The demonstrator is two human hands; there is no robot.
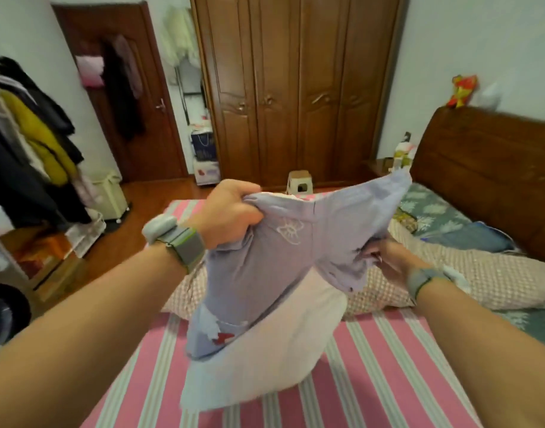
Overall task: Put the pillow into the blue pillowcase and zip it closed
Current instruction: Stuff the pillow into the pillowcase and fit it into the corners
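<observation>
Blue pillowcase [274,267], no legible writing, gripped by both hands over pillow [265,359].

BEDROOM: FIXED SURROUNDINGS

Pale walls [469,41]. Orange-brown wooden floor [153,196]. Tall brown wooden wardrobe [296,88] at the far wall, four panelled doors. Brown room door [116,97] left of it, hung with garments. Coats on a rack [27,134] at far left. Dark wooden headboard [493,168] at right.
</observation>
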